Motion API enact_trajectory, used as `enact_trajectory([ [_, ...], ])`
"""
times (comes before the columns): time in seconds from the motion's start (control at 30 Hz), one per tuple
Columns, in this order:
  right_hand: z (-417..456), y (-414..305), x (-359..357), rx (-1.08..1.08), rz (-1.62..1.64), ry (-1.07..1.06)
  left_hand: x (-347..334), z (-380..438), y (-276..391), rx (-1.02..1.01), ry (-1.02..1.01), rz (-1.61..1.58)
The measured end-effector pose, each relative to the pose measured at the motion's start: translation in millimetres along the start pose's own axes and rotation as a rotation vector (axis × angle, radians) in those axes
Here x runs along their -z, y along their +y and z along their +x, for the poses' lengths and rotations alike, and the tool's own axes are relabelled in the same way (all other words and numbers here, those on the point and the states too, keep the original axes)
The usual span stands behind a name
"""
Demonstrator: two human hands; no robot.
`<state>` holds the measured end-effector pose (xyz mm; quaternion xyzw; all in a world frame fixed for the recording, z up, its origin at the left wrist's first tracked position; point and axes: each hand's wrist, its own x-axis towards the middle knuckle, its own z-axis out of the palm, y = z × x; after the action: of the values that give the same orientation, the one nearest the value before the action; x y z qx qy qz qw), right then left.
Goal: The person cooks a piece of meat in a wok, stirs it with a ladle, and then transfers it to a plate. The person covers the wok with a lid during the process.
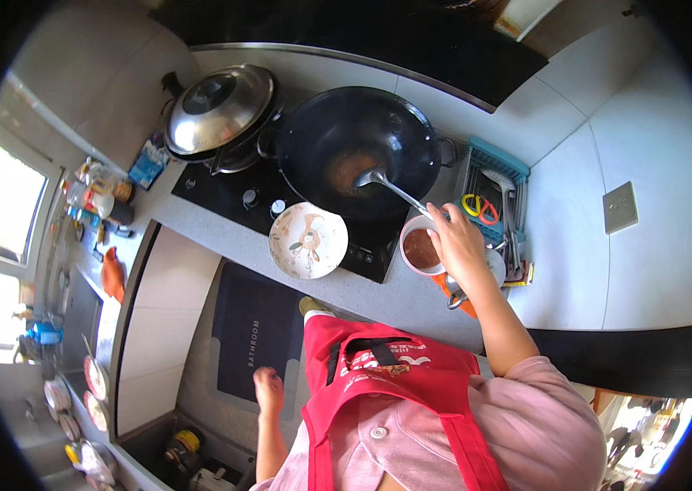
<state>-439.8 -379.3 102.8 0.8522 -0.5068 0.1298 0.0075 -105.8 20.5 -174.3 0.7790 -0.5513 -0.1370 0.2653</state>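
My right hand [457, 242] is closed around the handle of a metal wok ladle [400, 194]. The ladle's bowl rests low inside a large black wok [407, 141], in a small pool of brownish liquid [346, 170]. Just under my right hand stands a white cup with a pink rim [404, 261], holding a reddish-brown substance [421, 248]. A patterned white bowl [288, 245], with brownish residue inside, sits at the front edge of the cooktop. Down at my left side hangs my left hand [268, 388], its fingers curled with nothing visible in them.
Left of the wok, a pan with a domed metal lid [232, 116] stands on the black cooktop [263, 195]. Red-and-yellow-handled scissors [488, 213] and a slotted turner [508, 208] lie at a teal rack [499, 156]. Bottles [100, 199] crowd the left counter. The range hood [346, 43] overhangs the back.
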Motion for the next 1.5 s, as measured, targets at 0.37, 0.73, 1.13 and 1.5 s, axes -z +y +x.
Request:
enact_trajectory([
  [0.37, 19.7, 19.3, -20.1, 0.025, 0.119, 0.094, -133.3, -157.4, -4.7, 0.585, -0.429, -0.194],
  [0.73, 30.3, 3.7, -30.6, 0.102, 0.127, 0.048, -164.5, -148.6, -0.6, 0.679, -0.366, -0.244],
  [1.13, 44.4, 9.9, -48.2, 0.102, 0.2, 0.109, -172.9, -184.1, -27.9, 0.7, -0.376, -0.231],
  [1.5, 73.1, 52.4, -56.1, 0.027, 0.17, 0.235, -167.9, -162.2, -9.4, 0.713, -0.379, -0.255],
])
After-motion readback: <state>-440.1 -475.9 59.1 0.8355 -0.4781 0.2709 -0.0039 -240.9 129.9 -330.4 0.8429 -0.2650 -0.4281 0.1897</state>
